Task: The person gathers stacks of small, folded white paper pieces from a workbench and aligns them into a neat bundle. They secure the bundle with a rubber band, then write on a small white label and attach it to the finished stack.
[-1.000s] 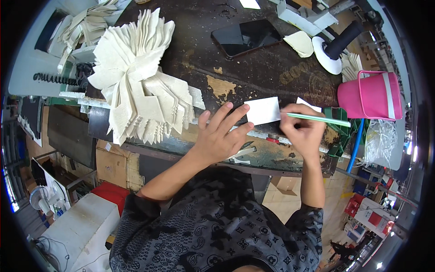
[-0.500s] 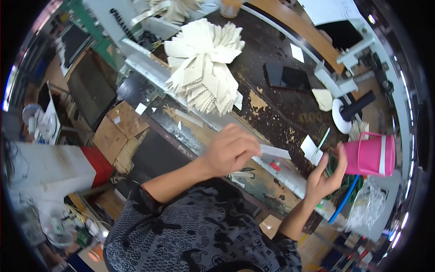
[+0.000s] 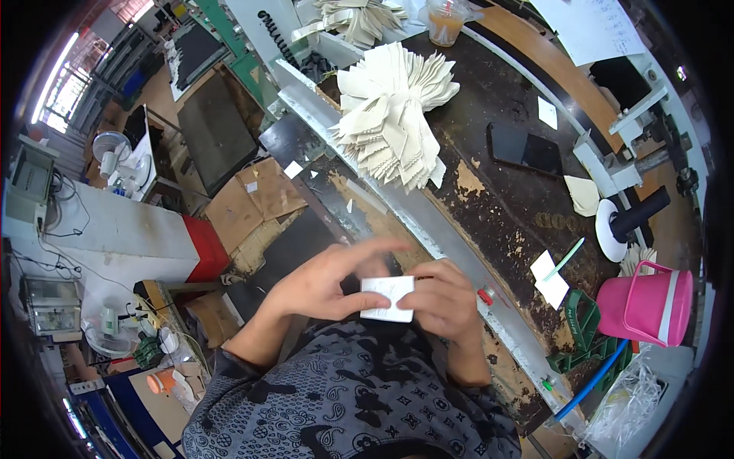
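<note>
A small white paper pad [image 3: 388, 297] with faint marks is held close to my body, in front of the patterned shirt. My left hand [image 3: 325, 287] presses its thumb on the pad's lower left part, while its other fingers stretch above and look partly blurred. My right hand [image 3: 449, 298] grips the pad's right edge with bent fingers. Past my hands, a fanned heap of cream, zigzag-edged pieces [image 3: 394, 115] lies on the worn dark table [image 3: 489, 206]. Near the right, a pale green pen [image 3: 567, 258] rests across a white slip [image 3: 547, 283].
A pink lidded bucket [image 3: 638, 306] stands at the right, near a green plastic crate [image 3: 581, 325] and a blue tube [image 3: 592, 382]. Farther back are a black phone [image 3: 524, 149] and a plastic cup [image 3: 445, 23]. A metal rail [image 3: 451, 256] runs along the table's near side.
My left hand has brought the white pad down toward my body. My right hand has come in from the right, from an open pose, and now grips the pad too. The view has shifted.
</note>
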A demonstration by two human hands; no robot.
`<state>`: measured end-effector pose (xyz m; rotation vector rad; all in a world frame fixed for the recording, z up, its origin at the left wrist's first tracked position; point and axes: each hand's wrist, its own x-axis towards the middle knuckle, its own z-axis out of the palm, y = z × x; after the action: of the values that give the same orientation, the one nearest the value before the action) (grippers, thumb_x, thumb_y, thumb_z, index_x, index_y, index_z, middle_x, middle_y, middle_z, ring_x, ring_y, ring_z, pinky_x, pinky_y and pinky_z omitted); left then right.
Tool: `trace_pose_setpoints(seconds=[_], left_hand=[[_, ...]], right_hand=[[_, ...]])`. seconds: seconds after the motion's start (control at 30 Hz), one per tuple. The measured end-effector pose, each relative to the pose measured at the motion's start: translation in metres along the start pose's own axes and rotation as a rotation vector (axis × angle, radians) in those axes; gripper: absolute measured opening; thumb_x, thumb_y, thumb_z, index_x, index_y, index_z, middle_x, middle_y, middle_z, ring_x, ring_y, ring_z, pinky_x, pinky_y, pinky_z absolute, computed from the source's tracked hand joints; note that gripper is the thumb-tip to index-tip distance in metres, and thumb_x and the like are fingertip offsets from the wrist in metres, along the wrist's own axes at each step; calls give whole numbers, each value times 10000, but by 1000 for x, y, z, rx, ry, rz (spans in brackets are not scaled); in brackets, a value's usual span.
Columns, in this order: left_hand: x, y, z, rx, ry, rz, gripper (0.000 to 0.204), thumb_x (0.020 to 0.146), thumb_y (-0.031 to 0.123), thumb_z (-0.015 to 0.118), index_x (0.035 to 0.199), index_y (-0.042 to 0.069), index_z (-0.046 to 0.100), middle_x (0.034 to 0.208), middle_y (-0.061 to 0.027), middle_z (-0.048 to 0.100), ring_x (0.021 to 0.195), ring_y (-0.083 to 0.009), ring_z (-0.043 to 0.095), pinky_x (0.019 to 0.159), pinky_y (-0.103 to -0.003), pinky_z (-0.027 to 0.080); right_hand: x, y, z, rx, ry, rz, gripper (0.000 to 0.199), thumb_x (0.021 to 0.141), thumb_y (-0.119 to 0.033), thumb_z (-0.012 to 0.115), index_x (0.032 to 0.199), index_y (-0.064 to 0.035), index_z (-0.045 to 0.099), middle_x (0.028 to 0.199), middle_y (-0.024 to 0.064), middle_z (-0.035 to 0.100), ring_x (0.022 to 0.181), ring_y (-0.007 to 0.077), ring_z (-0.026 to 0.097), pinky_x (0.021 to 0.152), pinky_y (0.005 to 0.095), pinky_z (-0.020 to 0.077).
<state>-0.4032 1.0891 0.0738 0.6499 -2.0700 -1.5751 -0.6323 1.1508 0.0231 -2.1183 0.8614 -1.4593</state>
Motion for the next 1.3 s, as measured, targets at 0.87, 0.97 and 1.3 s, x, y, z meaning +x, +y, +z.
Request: trace_pose_setpoints(seconds=[0.87,0.97,1.3], left_hand=[[186,-95,-211,-648,114,-3,226,956,-12,691,1135,-45,556,1032,-111,644,886,-164,708,736,-278,614],[194,-95,-213,-660,55,14,228,957,-23,684,1142,-52,553,1048,-123,656,923,-157,704,751,-273,613],[202,-99,-189,-643,118,-168,254,1005,17,637,1198,-38,480,981,-182,743,697,-142,706,590,-253,577]], right_hand=[[246,100,-8,-681,-320,854,153,791,32,735,943,13,739,988,133,630,834,317,690,748,398,562],[246,103,-2,-717,-299,907,157,783,46,725,939,34,726,1023,141,618,872,323,674,759,406,556],[200,114,15,-1061,-170,552,241,797,19,679,1024,77,620,1167,168,573,1023,326,629,850,392,549]])
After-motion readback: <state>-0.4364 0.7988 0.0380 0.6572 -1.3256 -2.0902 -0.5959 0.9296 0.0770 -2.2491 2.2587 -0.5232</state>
